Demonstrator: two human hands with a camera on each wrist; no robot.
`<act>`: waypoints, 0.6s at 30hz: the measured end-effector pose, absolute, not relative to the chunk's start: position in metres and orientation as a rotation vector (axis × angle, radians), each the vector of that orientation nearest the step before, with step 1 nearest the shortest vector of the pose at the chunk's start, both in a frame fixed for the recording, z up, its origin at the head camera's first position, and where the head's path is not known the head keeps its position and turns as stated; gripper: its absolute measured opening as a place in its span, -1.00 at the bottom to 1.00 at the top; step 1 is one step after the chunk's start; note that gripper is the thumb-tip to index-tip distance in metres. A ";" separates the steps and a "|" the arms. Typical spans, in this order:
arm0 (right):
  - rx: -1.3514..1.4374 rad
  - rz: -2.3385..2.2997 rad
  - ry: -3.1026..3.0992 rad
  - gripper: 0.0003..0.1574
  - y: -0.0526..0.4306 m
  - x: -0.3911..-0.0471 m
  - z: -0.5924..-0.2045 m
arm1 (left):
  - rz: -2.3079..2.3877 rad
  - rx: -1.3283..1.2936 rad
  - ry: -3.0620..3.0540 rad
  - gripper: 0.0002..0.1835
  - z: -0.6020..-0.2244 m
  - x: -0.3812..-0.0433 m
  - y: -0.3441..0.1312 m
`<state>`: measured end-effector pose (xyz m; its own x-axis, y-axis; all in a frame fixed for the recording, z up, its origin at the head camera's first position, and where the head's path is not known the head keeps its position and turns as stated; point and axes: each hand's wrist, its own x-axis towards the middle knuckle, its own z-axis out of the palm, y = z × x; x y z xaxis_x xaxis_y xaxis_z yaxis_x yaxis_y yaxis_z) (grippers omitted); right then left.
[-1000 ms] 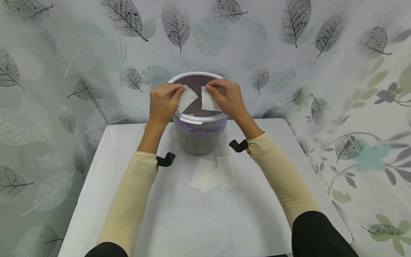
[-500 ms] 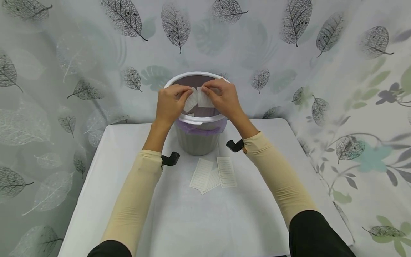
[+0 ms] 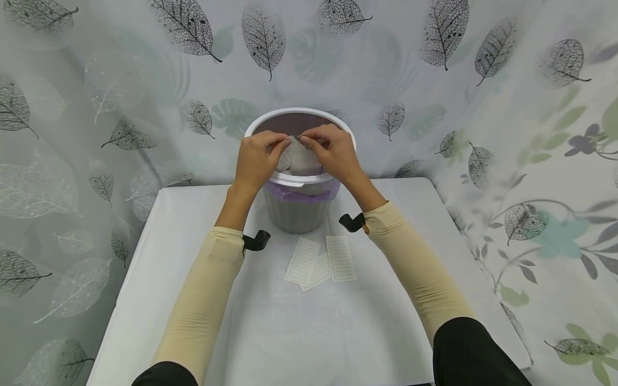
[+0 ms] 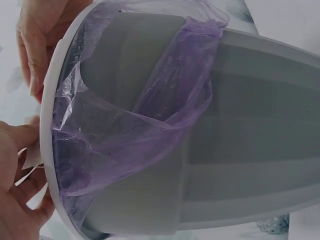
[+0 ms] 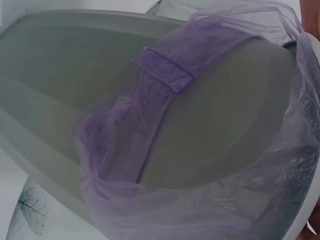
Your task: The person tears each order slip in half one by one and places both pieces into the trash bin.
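Pinching paper (image 3: 303, 161) between thumb and finger of left hand (image 3: 256, 155) and also of right hand (image 3: 335, 153). Hanging just below both pinches, over the open bin (image 3: 296, 214), about equally near to either hand; with long axis impossible to tell.

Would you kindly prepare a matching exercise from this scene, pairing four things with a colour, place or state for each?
1. bin
2. plastic liner
3. lined slips
4. right hand

A. lying on the table
B. purple
C. pinching paper
D. grey, white-rimmed

Pairs: 1-D, 2-B, 3-A, 4-C.
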<state>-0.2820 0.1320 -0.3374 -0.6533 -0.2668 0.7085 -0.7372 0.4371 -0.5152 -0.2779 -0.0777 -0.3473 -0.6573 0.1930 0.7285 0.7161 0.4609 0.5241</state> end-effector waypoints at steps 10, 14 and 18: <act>0.844 1.172 -2.166 -0.85 0.133 -0.280 -0.341 | -1.127 -0.769 -2.128 -0.81 -0.350 -0.276 -0.079; 0.840 1.173 -2.168 -0.85 0.135 -0.278 -0.343 | -1.122 -0.776 -2.128 -0.82 -0.351 -0.276 -0.080; 0.846 1.165 -2.156 -0.86 0.136 -0.275 -0.345 | -1.124 -0.779 -2.127 -0.83 -0.351 -0.274 -0.082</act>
